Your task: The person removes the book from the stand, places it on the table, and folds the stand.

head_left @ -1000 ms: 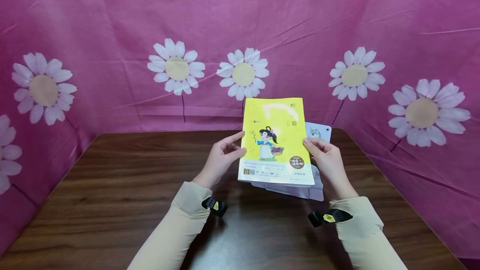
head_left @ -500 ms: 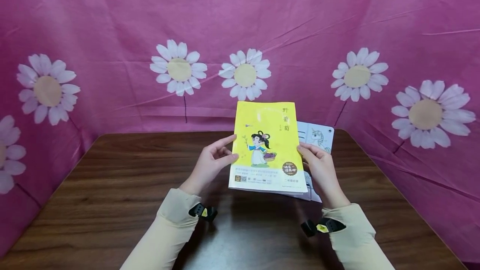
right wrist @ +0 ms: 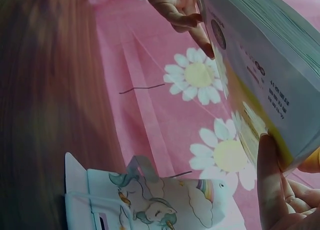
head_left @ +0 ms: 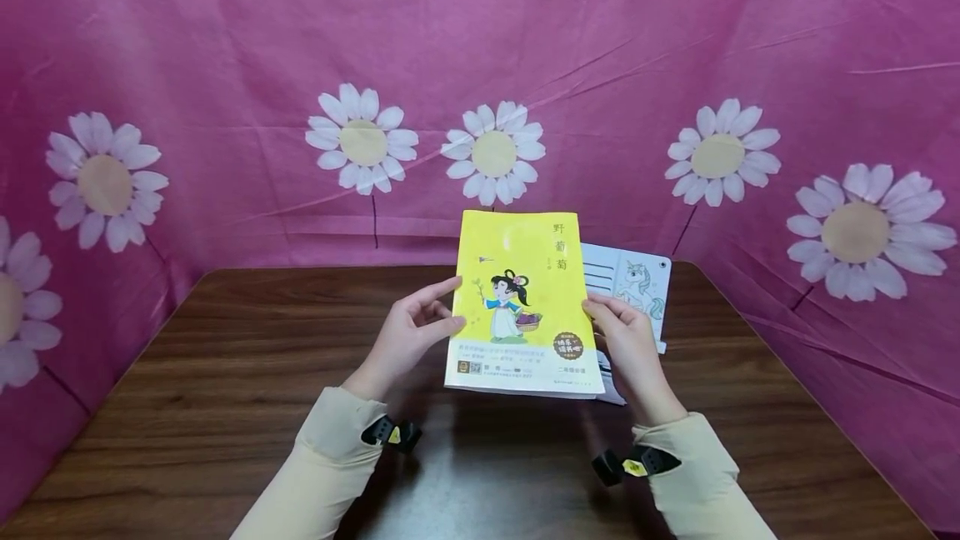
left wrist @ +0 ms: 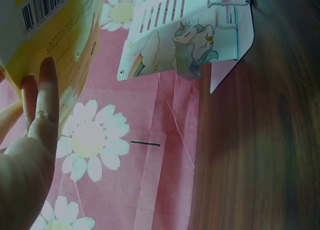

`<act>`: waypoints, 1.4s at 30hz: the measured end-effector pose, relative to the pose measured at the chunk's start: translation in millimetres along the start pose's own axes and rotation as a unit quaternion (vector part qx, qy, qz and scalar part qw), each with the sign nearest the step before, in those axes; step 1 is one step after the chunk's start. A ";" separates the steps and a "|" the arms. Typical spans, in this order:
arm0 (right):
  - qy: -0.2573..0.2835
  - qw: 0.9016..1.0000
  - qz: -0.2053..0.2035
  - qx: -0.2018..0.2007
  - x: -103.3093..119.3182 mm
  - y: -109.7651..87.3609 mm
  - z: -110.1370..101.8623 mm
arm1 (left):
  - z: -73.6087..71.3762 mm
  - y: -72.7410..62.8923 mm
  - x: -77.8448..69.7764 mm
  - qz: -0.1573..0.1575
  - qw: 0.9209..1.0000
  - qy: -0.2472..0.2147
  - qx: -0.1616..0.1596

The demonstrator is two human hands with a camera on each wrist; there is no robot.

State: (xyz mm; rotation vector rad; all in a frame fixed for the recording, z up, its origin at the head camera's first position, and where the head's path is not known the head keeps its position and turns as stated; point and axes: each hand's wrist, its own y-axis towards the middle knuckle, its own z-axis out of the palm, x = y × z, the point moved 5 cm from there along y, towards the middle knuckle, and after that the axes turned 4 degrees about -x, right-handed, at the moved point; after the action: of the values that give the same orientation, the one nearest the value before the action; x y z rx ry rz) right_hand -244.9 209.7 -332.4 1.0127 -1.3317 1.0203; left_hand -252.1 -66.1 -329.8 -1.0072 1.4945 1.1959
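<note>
Several white daisies (head_left: 493, 154) dotted the pink cloth (head_left: 420, 15) hanging behind a brown wood-grain table (head_left: 210, 407); above the tabletop, the left hand (head_left: 405, 333) and right hand (head_left: 633, 350) pinched opposite side edges of a yellow paperback (head_left: 517, 298), which, with the right hand, partly hid the unicorn-printed reading stand (head_left: 637, 290) beyond it
</note>
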 end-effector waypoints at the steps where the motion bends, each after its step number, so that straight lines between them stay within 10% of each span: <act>1: 0.001 1.000 0.000 0.000 -0.2 -0.4 1.2 | -1.1 -0.8 0.3 -0.002 1.000 0.002 -0.002; 42: -0.062 0.997 -0.013 0.052 -36.6 -31.9 68.4 | -67.9 -46.7 29.2 -0.090 0.993 0.068 -0.036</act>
State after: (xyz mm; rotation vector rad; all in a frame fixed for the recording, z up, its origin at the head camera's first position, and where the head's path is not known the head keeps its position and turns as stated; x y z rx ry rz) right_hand -231.3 135.5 -369.0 1.1839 -1.3736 1.0300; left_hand -225.3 -142.6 -362.5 -1.2661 1.4383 1.0761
